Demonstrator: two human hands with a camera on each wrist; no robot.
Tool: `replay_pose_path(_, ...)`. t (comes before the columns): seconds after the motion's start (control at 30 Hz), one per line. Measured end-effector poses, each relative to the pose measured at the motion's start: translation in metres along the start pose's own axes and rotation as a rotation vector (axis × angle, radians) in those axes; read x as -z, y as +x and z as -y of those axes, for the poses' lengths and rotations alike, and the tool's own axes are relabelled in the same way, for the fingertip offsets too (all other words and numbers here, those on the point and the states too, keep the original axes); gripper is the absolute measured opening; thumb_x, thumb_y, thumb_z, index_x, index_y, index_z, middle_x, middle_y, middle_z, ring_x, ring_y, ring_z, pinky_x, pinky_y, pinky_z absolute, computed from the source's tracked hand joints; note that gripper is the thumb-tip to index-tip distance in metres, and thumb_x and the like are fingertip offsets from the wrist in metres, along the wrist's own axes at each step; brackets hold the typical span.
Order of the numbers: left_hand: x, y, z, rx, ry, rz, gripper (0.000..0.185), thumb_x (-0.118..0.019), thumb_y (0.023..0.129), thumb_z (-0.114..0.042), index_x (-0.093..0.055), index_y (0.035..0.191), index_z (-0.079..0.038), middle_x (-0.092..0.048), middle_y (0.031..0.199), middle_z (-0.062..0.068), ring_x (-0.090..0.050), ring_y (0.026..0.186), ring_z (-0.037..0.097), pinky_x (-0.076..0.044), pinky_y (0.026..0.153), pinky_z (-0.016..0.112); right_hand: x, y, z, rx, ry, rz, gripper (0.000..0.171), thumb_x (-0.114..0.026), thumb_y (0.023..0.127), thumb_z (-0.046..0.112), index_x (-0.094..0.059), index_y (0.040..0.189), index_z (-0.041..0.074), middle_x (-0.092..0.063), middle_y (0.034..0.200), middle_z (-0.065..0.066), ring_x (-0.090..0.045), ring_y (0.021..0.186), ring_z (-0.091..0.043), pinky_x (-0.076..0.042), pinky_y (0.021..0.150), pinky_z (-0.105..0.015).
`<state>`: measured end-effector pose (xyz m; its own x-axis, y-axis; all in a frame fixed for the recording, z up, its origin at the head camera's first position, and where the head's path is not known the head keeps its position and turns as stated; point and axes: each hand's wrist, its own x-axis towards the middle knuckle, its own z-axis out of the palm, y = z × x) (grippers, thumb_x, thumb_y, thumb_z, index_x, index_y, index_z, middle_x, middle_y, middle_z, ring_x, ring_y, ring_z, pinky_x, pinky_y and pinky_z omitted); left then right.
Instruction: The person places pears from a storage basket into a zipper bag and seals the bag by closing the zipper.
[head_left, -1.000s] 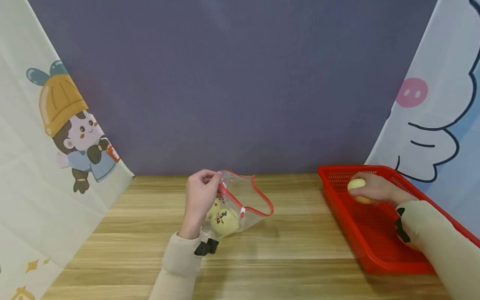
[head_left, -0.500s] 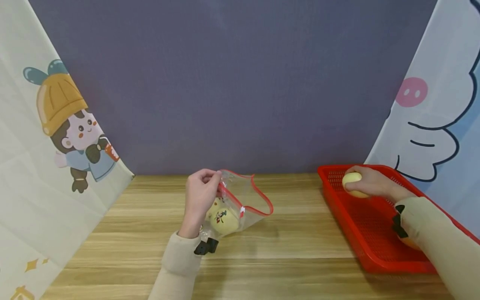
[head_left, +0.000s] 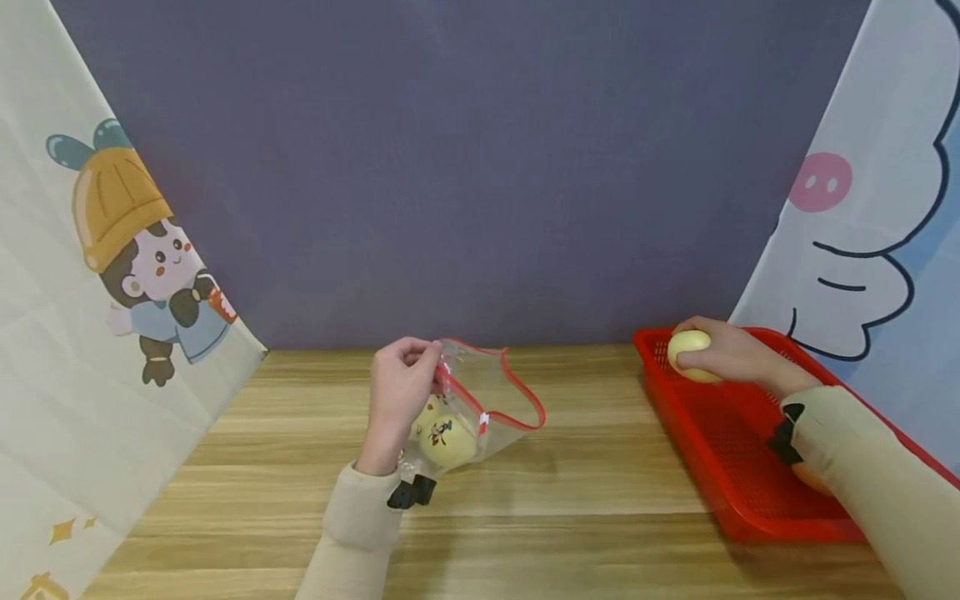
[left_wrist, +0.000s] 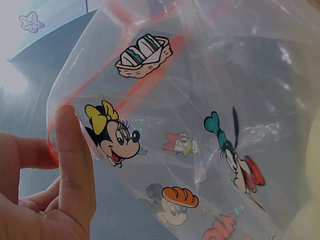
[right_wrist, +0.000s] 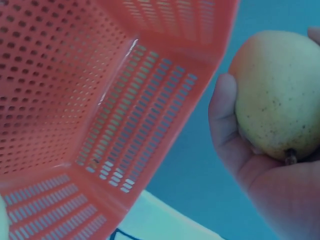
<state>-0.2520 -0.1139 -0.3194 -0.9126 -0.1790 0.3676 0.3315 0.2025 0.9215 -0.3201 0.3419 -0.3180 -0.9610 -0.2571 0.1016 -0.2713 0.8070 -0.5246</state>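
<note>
Right wrist: one hand (right_wrist: 272, 187) grips one pear (right_wrist: 280, 95).

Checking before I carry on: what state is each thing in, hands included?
Left hand: pinching the bag by its edge.
Right hand: gripping the pear.
Bag: mouth open, pale yellow fruit inside.
Pear: stem on, visible side unpeeled.
Basket: uncovered, upright.
Orange fruit: in the basket, partly hidden by the sleeve.

Two bent-fingered hands (head_left: 400, 382) (head_left: 731, 352) (well apart)
</note>
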Motion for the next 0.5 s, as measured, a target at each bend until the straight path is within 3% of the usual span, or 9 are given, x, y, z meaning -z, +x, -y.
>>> replay_pose_path(0.27,0.006,0.001,-0.001,0.008,-0.004,0.008,0.023,-0.064,0.100,-0.015,-0.071,0.103,0.007,-0.069,0.081,0.014,-0.065,0.057,0.017,-0.062,0.054,0.030,-0.007,0.002,0.027,0.068,-0.030,-0.045,0.042,-0.071,0.086,0.026,-0.061,0.121,0.004,-0.061,0.099,-0.008,-0.055,0.084,-0.023,-0.047,0.069,-0.033)
replay_pose_path(0.5,0.010,0.001,-0.001,0.012,-0.005,0.007,0.022,-0.064,0.100,-0.014,-0.071,0.102,0.007,-0.070,0.082,0.015,-0.065,0.058,0.018,-0.062,0.054,0.030,-0.012,0.001,0.046,0.058,-0.042,-0.050,0.043,-0.070,0.086,0.024,-0.060,0.123,0.006,-0.061,0.100,-0.008,-0.054,0.083,-0.023,-0.046,0.068,-0.033)
